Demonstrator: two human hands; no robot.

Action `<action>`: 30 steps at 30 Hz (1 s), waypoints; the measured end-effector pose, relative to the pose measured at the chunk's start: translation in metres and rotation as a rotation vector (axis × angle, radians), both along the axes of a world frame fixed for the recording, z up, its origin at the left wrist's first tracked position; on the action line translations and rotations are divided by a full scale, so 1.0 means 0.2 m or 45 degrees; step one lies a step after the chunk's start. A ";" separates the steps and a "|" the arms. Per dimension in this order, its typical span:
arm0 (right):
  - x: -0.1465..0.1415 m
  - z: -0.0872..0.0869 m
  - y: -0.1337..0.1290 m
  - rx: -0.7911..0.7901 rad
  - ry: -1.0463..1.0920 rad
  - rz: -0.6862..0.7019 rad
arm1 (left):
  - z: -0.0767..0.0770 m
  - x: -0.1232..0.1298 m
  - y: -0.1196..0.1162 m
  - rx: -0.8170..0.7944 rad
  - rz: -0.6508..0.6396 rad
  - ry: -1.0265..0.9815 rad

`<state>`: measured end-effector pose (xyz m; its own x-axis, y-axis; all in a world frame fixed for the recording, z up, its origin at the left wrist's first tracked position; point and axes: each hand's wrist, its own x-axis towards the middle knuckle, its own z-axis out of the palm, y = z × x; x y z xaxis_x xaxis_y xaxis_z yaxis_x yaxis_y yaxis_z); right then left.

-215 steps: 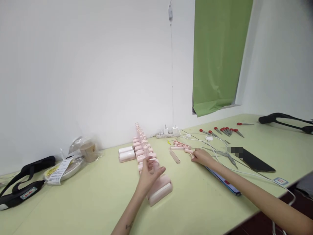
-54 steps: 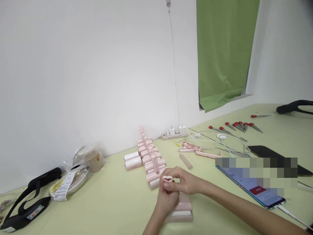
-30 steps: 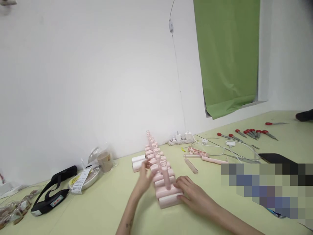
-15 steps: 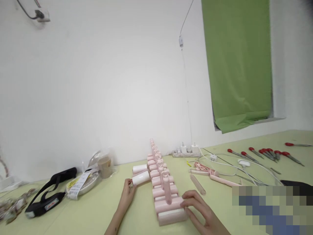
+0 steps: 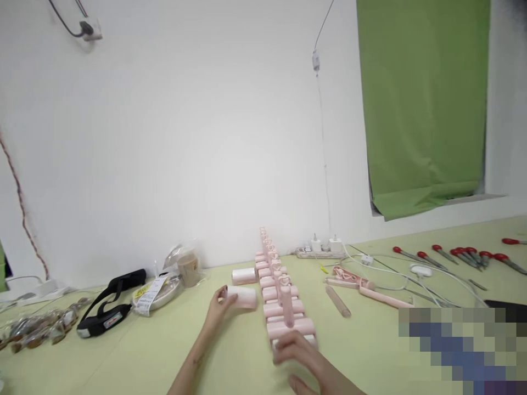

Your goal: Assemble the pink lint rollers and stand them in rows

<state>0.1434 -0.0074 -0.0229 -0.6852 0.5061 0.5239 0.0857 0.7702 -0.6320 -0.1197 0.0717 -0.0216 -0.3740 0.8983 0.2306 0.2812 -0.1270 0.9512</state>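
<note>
A row of pink lint rollers [image 5: 288, 329] with heart-topped handles runs from near me towards the wall. My left hand [image 5: 218, 307] grips the left end of a white roll [image 5: 242, 297], which lies to the left of the row. Just behind it, another white roll [image 5: 244, 275] rests on the table. Over the near end of the row is my right hand [image 5: 302, 356], slightly blurred, its thumb apart from its fingers. A whitish roll [image 5: 310, 341] shows partly behind those fingers; whether they touch it I cannot tell.
To the right lie a clear pinkish tube [image 5: 338, 302], pink handle parts [image 5: 382, 296], white cables and several red-handled tools [image 5: 442, 254]. A power strip [image 5: 321, 253] sits by the wall. Leftward are a packaged round item [image 5: 158, 296], a cup [image 5: 188, 270] and a black strap [image 5: 105, 318].
My right hand has moved left and nearer to me, off the right end of the nearest rollers to in front of them. The roll in my left hand has turned slightly. The view has shifted left.
</note>
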 end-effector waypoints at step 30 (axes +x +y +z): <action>-0.32 0.10 0.03 -2.687 1.023 0.601 | 0.13 -0.10 -0.43 -0.139 -0.043 0.039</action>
<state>0.0794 -0.0011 -0.0021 -0.8730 0.4416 -0.2068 -0.4303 -0.8972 -0.0993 -0.1390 -0.0143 0.0046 -0.3373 0.9307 0.1414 0.3075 -0.0330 0.9510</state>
